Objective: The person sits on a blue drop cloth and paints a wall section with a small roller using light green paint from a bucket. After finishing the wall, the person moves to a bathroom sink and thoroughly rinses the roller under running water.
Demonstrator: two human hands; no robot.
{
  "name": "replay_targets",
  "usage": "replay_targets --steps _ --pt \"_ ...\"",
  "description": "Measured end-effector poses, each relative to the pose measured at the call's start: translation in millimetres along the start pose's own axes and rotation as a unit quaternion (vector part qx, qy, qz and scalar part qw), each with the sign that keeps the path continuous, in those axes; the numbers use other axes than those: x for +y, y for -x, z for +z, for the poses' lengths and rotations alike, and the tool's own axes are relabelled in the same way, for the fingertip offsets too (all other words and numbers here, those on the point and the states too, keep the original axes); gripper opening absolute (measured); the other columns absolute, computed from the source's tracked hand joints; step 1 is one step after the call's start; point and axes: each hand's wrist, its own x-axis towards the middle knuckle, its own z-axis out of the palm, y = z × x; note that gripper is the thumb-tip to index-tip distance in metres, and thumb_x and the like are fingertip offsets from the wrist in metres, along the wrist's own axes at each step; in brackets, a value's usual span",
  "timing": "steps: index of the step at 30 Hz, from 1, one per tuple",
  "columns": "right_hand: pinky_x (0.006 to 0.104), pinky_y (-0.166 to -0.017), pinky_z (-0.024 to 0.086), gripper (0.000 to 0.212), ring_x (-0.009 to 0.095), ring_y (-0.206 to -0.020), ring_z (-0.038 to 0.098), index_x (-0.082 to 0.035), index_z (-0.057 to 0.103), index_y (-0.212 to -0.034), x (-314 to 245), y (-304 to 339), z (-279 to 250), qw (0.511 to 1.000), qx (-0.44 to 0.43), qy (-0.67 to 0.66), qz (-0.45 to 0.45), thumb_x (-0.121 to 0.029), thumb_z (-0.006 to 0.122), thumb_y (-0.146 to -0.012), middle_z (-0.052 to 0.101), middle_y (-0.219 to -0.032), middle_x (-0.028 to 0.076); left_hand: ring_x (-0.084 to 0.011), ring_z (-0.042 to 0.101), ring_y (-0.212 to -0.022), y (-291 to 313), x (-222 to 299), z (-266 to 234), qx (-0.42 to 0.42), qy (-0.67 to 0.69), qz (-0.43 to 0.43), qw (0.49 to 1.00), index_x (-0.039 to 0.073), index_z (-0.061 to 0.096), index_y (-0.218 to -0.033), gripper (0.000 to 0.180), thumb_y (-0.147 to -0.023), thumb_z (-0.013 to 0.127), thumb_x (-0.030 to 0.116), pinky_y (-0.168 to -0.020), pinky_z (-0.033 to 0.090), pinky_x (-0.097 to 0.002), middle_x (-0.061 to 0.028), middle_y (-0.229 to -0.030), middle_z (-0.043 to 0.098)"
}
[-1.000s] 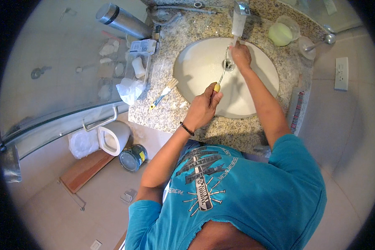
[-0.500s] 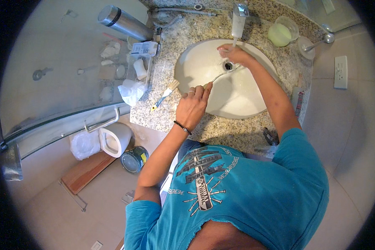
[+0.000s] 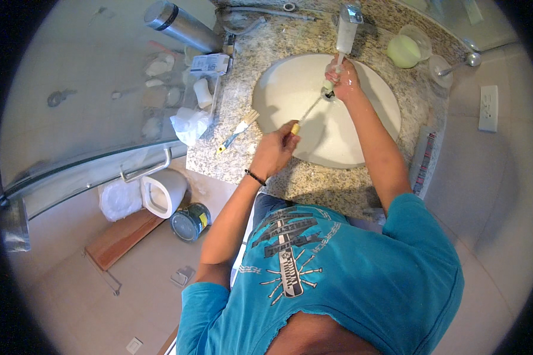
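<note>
My left hand (image 3: 275,151) is closed round the yellow handle (image 3: 295,128) of a tool with a thin metal rod (image 3: 311,108). The rod slants up over the white oval sink (image 3: 278,89) toward the drain (image 3: 327,94). Under the faucet (image 3: 347,32), water wets my right hand (image 3: 344,80), whose fingers curl about a pale, rounded piece (image 3: 328,86) at the rod's far end. The fingers partly hide that piece. Left of the sink, a paintbrush (image 3: 238,131) with pale bristles lies on the speckled stone counter (image 3: 219,165).
A steel flask (image 3: 183,26) stands at the back left, near a clear bin holding a small box (image 3: 209,63) and a white plastic bag (image 3: 189,125). A pale green cup (image 3: 403,51) sits right of the faucet. Below left are a toilet (image 3: 164,192) and a dark bucket (image 3: 190,222).
My right hand has turned and its fingers have curled in at the tool's far end, under the faucet. The left hand has rotated and lowered slightly, so the rod points more steeply upward.
</note>
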Motion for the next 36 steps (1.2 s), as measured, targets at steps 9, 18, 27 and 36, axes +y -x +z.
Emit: replay_targets --steps 9,18,27,36 --pt "0.034 -0.085 0.055 0.049 0.03 -0.111 0.072 -0.011 0.06 -0.144 -33 43 8 0.911 -0.178 0.361 0.092 -0.042 0.059 -0.107 0.073 -0.121 0.014 -0.0349 0.072 -0.078 -7 16 -42 0.086 -0.376 0.084 0.919 0.022 0.056 -0.148 0.051 -0.098 0.059 0.012 -0.066 0.059 -0.0472 -0.0106 -0.101 0.067" --pt "0.0438 -0.076 0.053 0.063 0.025 -0.081 0.066 -0.006 0.074 -0.099 3 -20 -11 0.826 0.226 0.507 -0.102 -0.067 0.063 -0.095 0.071 -0.094 0.012 -0.0343 0.071 -0.077 -14 18 12 0.029 0.002 0.012 1.0 0.012 0.043 -0.16 0.058 -0.107 0.059 0.03 -0.069 0.056 -0.0441 -0.0169 -0.094 0.07" --pt "0.0425 -0.085 0.055 0.029 0.021 -0.088 0.069 -0.008 0.073 -0.101 -11 17 5 0.973 0.043 0.223 -0.032 -0.028 0.052 -0.106 0.072 -0.098 0.008 -0.0359 0.074 -0.087 -22 0 -2 -0.023 0.045 -0.045 0.998 0.007 0.059 -0.146 0.049 -0.104 0.063 0.03 -0.08 0.055 -0.0426 -0.0229 -0.097 0.075" --pt "0.0326 -0.085 0.048 0.03 0.017 -0.098 0.065 -0.014 0.072 -0.117 -27 18 -5 0.988 0.019 0.154 -0.001 -0.03 0.047 -0.111 0.072 -0.105 0.003 -0.0137 0.056 -0.068 -36 10 -10 -0.043 0.085 -0.023 0.995 0.009 0.057 -0.151 0.051 -0.106 0.063 0.032 -0.066 0.049 -0.0314 -0.0048 -0.084 0.063"
